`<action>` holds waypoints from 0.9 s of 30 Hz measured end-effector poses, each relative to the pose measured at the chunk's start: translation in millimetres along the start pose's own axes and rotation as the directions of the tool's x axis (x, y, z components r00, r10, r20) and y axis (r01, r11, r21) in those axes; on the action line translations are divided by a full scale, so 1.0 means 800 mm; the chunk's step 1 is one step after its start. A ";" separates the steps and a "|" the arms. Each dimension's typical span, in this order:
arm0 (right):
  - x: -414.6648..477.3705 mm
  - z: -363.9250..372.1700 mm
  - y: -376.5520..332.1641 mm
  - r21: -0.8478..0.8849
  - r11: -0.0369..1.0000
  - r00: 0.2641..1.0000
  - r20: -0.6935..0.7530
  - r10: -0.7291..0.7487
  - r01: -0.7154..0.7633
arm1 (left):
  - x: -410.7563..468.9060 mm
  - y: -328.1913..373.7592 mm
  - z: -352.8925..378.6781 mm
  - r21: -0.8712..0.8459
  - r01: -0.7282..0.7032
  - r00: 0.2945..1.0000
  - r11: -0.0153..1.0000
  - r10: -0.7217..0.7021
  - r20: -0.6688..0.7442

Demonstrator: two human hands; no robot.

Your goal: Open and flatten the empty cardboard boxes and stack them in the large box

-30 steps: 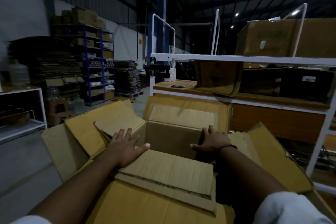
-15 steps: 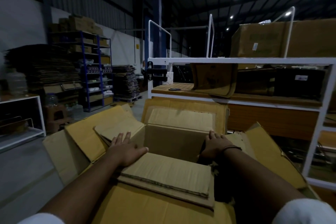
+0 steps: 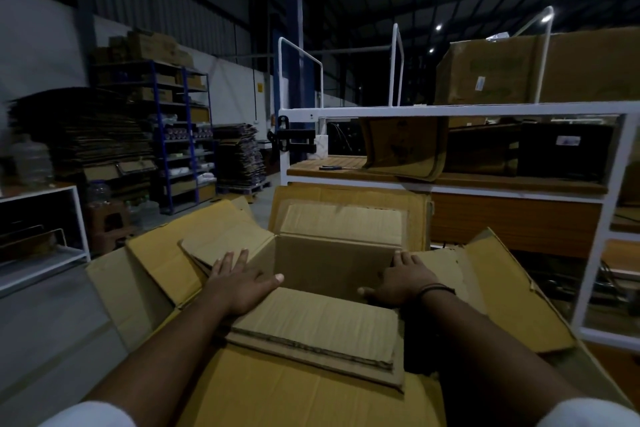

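A small open cardboard box point(image 3: 332, 267) sits inside the large box point(image 3: 152, 270), whose wide flaps spread out on all sides. My left hand point(image 3: 239, 284) lies flat, fingers spread, on the small box's left flap. My right hand point(image 3: 403, 279) presses on its right rim, fingers over the edge of the right flap. The near flap point(image 3: 318, 326) folds toward me and rests flat; the far flap point(image 3: 343, 224) stands up. The small box's inside is empty.
A white-framed cart point(image 3: 450, 111) with wooden shelves stands right behind the boxes, carrying a big carton point(image 3: 540, 69) on top. Stacks of flattened cardboard point(image 3: 83, 128) and blue shelving point(image 3: 180, 135) line the left wall. A white rack point(image 3: 45, 246) stands at left on the grey floor.
Both hands stay on the small box's side flaps; the right hand has slid slightly outward and down on the right rim. The view has tilted up a little.
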State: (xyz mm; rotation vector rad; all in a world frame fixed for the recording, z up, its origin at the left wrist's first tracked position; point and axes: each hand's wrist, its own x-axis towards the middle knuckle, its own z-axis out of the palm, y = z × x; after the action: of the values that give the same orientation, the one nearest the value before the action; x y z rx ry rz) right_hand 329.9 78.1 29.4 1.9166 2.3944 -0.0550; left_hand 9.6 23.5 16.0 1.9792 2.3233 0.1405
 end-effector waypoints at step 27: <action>-0.060 -0.015 -0.053 0.067 0.995 0.997 0.003 -0.078 0.078 | -0.024 0.047 -0.030 -0.002 0.072 0.997 0.997 -0.072 -0.026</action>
State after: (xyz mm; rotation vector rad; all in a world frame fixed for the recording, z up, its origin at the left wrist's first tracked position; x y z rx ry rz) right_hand 298.5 22.8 44.4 1.8463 2.4937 -0.1460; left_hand 46.4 10.2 44.6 1.9015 2.4064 0.1643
